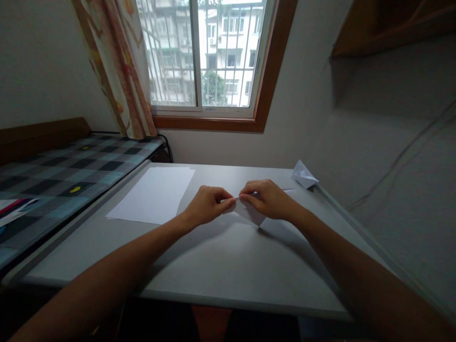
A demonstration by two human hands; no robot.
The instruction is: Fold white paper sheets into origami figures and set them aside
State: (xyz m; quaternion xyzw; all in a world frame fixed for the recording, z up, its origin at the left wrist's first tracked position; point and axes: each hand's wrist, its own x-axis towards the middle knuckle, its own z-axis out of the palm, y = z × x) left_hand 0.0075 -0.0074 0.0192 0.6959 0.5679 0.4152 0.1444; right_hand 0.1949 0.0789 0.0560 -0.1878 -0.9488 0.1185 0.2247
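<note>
Together, both hands (211,205) (268,198) pinching folded paper (253,216), paper boat (304,176) on white table (228,266)

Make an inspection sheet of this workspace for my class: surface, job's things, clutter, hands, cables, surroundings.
Surface: white table.
Job's things: folded paper, held in both hands.
Clutter: sheets on the table's left; paper shape near its far right corner.
Hands: left hand and right hand pinch the folded paper.
Cables: dark line on right wall; cannot tell if cable.
Surroundings: bed left; window and curtain beyond.
</note>
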